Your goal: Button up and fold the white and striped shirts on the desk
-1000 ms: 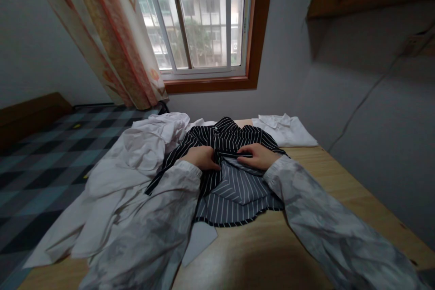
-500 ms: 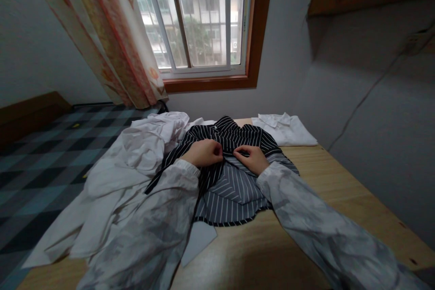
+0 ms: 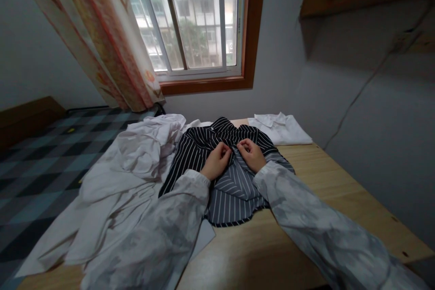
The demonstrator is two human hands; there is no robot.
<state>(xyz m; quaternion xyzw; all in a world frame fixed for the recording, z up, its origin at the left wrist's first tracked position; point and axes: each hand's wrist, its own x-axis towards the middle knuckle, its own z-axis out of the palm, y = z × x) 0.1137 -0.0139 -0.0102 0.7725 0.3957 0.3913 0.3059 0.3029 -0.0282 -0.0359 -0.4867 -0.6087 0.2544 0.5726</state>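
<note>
A black shirt with white stripes (image 3: 234,190) lies spread on the wooden table (image 3: 326,190) in front of me. My left hand (image 3: 216,161) and my right hand (image 3: 252,154) sit close together on the upper middle of the shirt. Each pinches a bit of the striped cloth between thumb and fingers. The lower part of the shirt shows its paler inside. Both my arms are in pale mottled sleeves.
A heap of crumpled white clothes (image 3: 132,163) lies left of the striped shirt. A folded white shirt (image 3: 280,128) rests at the table's far right. A checked bedspread (image 3: 44,154) lies to the left, a window (image 3: 190,18) and curtain (image 3: 102,36) behind.
Both hands have moved further up the striped shirt and closer together, and their fingers have closed on the cloth. The view has shifted slightly right.
</note>
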